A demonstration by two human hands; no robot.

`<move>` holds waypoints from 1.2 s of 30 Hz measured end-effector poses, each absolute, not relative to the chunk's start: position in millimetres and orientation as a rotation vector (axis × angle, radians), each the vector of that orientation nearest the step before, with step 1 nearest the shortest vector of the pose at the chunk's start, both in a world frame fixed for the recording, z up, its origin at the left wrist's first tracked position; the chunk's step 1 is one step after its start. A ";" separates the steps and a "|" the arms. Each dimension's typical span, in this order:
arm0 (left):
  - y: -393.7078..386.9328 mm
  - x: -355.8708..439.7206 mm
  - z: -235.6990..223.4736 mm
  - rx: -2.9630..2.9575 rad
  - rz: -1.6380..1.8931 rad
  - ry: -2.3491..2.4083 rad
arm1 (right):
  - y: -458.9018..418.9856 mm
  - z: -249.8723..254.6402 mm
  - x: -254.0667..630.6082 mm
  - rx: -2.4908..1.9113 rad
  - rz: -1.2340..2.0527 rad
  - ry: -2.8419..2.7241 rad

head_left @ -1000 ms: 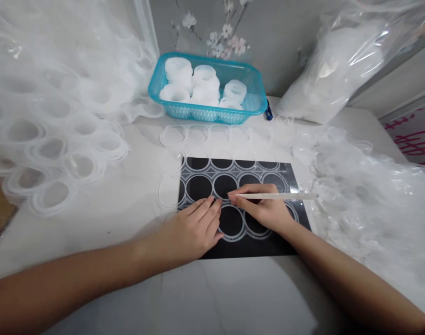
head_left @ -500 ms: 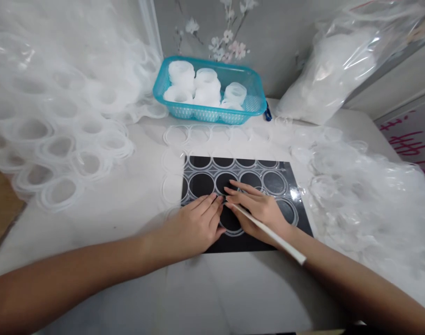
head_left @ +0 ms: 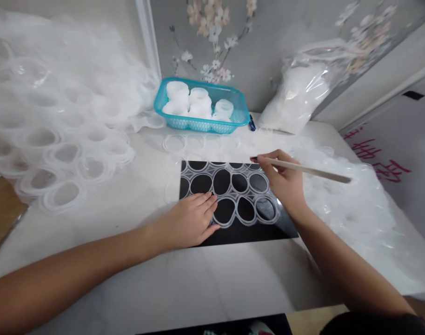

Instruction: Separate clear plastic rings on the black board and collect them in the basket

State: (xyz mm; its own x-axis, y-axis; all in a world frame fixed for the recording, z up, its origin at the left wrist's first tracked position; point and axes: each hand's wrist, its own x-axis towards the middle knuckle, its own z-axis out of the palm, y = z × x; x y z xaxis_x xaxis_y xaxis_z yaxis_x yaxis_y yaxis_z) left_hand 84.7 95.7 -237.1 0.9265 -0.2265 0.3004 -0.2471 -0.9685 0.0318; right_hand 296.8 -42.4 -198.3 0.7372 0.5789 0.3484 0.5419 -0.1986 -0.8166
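Flat and ungripping, the person's left hand [head_left: 191, 218] presses the clear ring sheet [head_left: 235, 196] onto the black mat [head_left: 219, 237] on the table [head_left: 212, 274]. The right hand [head_left: 285, 179] is closed in a pinch around a slim pale stick [head_left: 313, 171], its dark tip near the mat's far edge, below the blue basket [head_left: 202, 124].

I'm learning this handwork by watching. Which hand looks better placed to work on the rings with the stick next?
Likely the right. The right hand holds the stick, its dark tip near the top edge of the black sheet. The left hand rests on the rings, showing no tool.
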 end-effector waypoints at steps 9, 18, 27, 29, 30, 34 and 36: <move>97.9 87.5 -226.2 2.945 0.228 -0.266 | -75.5 -156.7 290.1 -1.505 -0.019 -0.526; 110.1 120.4 -131.1 2.307 0.462 0.039 | -86.3 -85.9 266.9 -1.329 0.697 -0.838; 61.2 121.6 -61.2 2.369 0.272 -0.229 | -77.5 -73.9 274.3 -1.126 0.994 -0.832; 57.7 121.4 -61.5 2.377 0.299 -0.155 | -79.4 -76.5 276.8 -1.039 1.061 -0.760; 57.2 121.5 -62.6 2.316 0.304 -0.111 | -80.3 -77.2 277.1 -1.008 1.085 -0.731; 58.1 120.1 -67.3 1.647 0.237 0.072 | -82.1 -77.0 274.4 -0.910 1.184 -0.656; 58.0 117.8 -67.4 1.268 0.181 0.141 | -82.1 -76.3 272.3 -0.835 1.241 -0.647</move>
